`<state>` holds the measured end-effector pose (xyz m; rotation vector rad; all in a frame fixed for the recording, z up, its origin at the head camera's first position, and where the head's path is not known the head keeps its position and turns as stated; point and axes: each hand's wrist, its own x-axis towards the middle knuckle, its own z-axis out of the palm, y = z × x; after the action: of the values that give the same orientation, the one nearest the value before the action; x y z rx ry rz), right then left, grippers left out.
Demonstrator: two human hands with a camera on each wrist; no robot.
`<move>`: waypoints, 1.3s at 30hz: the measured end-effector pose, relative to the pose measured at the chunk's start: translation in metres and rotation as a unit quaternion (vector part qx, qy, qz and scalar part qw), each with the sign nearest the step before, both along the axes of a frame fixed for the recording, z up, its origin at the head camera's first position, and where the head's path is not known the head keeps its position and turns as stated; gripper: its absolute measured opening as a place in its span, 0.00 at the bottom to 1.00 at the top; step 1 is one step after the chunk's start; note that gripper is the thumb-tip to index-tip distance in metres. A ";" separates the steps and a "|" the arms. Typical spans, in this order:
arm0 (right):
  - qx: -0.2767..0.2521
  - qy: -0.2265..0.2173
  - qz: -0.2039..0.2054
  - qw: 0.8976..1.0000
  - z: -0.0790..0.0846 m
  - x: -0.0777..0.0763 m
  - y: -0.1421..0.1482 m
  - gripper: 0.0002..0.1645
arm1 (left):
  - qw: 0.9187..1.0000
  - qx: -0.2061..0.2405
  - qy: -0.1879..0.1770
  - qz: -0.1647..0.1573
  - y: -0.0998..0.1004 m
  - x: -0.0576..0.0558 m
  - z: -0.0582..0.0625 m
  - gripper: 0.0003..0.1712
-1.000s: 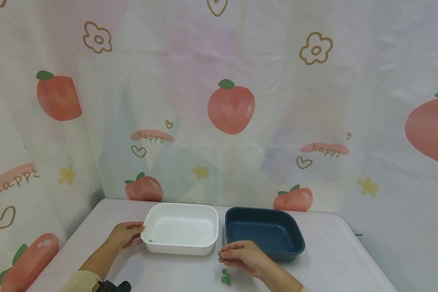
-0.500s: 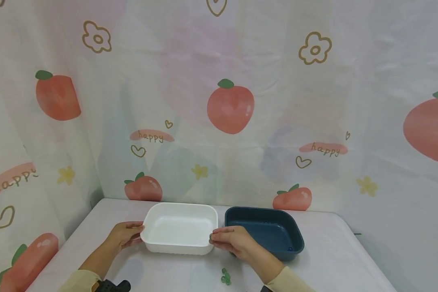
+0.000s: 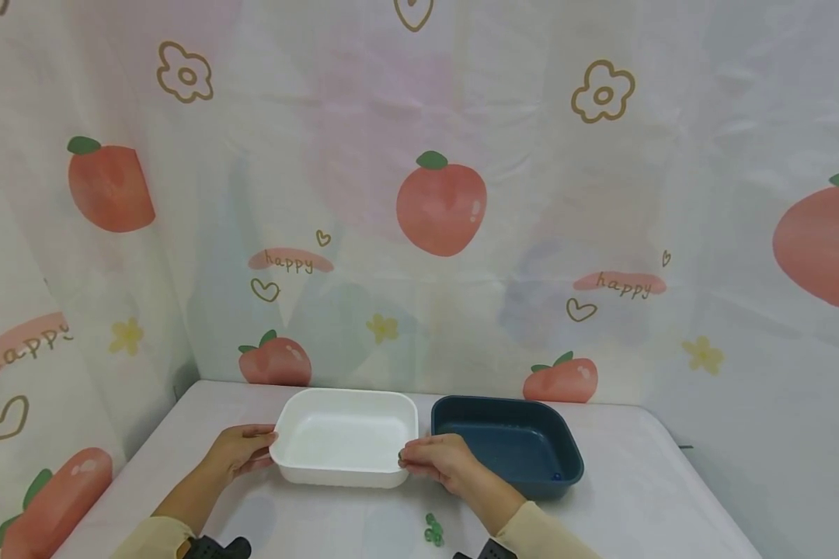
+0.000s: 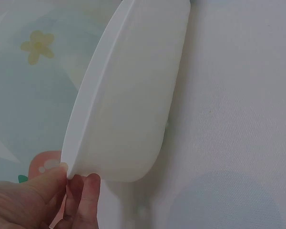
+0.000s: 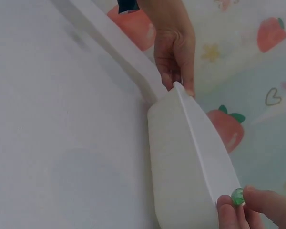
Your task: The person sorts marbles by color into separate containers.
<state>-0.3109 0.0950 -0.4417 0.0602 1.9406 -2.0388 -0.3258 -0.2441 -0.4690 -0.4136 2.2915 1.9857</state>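
Note:
A white plastic basin (image 3: 346,473) stands on the table, and my left hand (image 3: 240,452) pinches its left rim between thumb and fingers. In the left wrist view the thumb (image 4: 50,181) lies on the rim with the fingertips beneath it. At the basin's front right corner, my right hand (image 3: 439,460) pinches a clear green marble (image 5: 238,196) between thumb and fingers, right at the rim. Several green marbles (image 3: 433,531) lie bunched on the table in front, below the right hand. No marble shows inside the white basin in the head view.
A dark blue basin (image 3: 573,468) stands just right of the white one, partly behind the right forearm. One small blue marble (image 3: 557,477) lies in its front right corner. White cloth covers the table (image 3: 643,505), and a printed fabric backdrop (image 3: 461,334) rises behind it.
My right hand has moved up and left from above the table to the white basin's right corner with its marble. A green marble seen earlier in that basin no longer shows. The left hand stays.

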 end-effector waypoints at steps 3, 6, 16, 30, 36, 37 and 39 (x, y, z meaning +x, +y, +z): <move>0.004 0.000 -0.002 1.000 -0.001 0.000 0.000 0.15 | 1.000 0.007 0.004 -0.001 0.000 0.000 -0.001 0.25; 0.009 -0.002 -0.003 1.000 -0.001 -0.001 -0.001 0.14 | 1.000 0.013 0.004 0.003 0.000 0.001 -0.001 0.25; 0.018 -0.003 -0.007 1.000 -0.004 -0.002 -0.003 0.15 | 1.000 0.014 0.010 -0.001 0.000 0.001 -0.002 0.26; 0.031 -0.007 0.004 1.000 -0.002 0.008 0.006 0.16 | 1.000 0.015 0.015 0.002 0.000 0.001 -0.003 0.26; 0.041 -0.016 0.026 0.999 -0.003 0.019 0.022 0.19 | 1.000 0.009 0.009 0.000 0.000 0.002 -0.003 0.26; 0.044 -0.016 0.032 0.998 -0.004 0.021 0.025 0.19 | 1.000 0.007 0.008 0.000 0.000 0.002 -0.002 0.26; 0.041 -0.022 0.043 0.998 -0.005 0.024 0.033 0.19 | 1.000 0.004 0.008 0.000 0.001 0.002 -0.001 0.27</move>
<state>-0.2866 0.1276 -0.4466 0.0382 1.9649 -1.8870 -0.3242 -0.2434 -0.4704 -0.4004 2.2909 2.0055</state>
